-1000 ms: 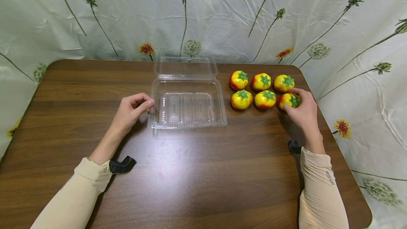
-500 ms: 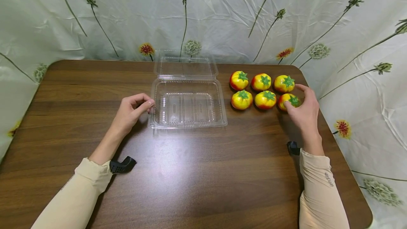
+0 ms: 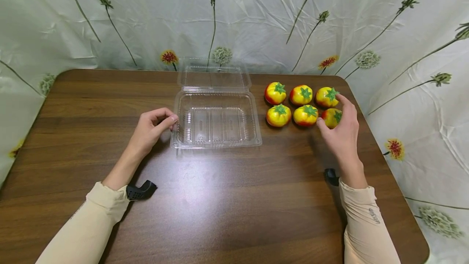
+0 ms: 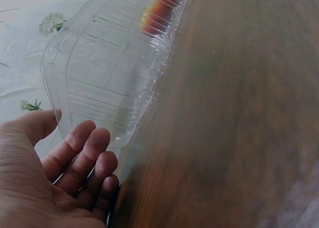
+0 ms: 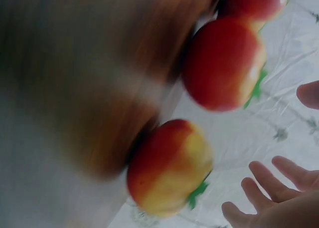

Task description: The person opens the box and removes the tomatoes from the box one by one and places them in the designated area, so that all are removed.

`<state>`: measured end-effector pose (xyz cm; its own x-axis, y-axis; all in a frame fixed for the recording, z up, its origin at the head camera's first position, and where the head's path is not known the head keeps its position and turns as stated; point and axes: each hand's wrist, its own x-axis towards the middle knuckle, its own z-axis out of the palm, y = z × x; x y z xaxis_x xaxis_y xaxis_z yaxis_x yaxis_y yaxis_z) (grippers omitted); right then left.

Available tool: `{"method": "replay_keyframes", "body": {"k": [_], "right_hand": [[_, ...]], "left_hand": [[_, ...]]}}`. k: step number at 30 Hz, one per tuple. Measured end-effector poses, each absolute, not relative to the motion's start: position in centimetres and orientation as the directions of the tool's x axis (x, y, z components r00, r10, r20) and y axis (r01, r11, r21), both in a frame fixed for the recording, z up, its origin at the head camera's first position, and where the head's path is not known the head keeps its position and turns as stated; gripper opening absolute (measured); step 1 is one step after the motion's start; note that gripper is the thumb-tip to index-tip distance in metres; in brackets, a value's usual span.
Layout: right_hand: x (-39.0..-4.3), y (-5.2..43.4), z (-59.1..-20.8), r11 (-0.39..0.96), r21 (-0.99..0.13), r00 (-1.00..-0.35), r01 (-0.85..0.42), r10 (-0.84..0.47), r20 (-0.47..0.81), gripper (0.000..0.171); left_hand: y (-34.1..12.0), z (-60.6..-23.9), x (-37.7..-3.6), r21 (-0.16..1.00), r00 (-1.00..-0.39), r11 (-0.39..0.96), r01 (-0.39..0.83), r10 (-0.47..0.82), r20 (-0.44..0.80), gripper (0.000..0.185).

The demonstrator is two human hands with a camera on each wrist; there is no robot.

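Observation:
My left hand [image 3: 152, 128] pinches the left rim of a clear plastic clamshell box [image 3: 216, 141], thumb on one side and fingertips on the other in the left wrist view. The box stands with its lid [image 3: 214, 77] folded back. Several round red-and-yellow fruits with green star-shaped leaf tops form two rows to the right of the box. Over the front right fruit [image 3: 330, 117] hovers my right hand [image 3: 342, 135], fingers spread and holding nothing; it partly hides this fruit. The right wrist view shows a gap between those fingers and the nearest fruit [image 5: 169, 168].
The brown wooden table [image 3: 220, 215] has rounded corners, and its right edge runs close beside my right arm. A white curtain [image 3: 256, 19] with a flower print hangs behind the table. The back right fruit [image 3: 326, 97] lies near my right fingertips.
My right hand has drifted left over the front right fruit, its fingers opening wider off it. The fruits look unmoved. My left hand and the box have stayed in place.

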<state>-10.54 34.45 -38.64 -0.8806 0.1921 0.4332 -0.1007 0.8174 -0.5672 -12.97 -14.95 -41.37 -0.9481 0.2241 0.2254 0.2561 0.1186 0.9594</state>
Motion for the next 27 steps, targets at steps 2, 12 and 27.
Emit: {"method": "replay_keyframes", "body": {"k": [2,12,27], "right_hand": [[-10.4,33.8,-38.6,0.823,-0.552,-0.881,-0.133,0.157,0.446,0.071],[-9.0,30.7,-39.0,0.846,-0.488,-0.895,-0.216,0.028,0.444,0.079],[-7.8,29.3,-40.0,0.876,-0.428,-0.897,-0.219,-0.008,0.443,0.081]], "left_hand": [[-15.0,-41.4,-13.0,0.958,-0.947,0.118,0.261,0.226,0.230,0.016],[-15.0,-41.7,-13.0,0.962,-0.950,0.115,0.249,0.222,0.220,0.016],[-14.5,-42.0,-13.4,0.969,-0.957,0.098,0.229,0.203,0.206,0.028]]}}
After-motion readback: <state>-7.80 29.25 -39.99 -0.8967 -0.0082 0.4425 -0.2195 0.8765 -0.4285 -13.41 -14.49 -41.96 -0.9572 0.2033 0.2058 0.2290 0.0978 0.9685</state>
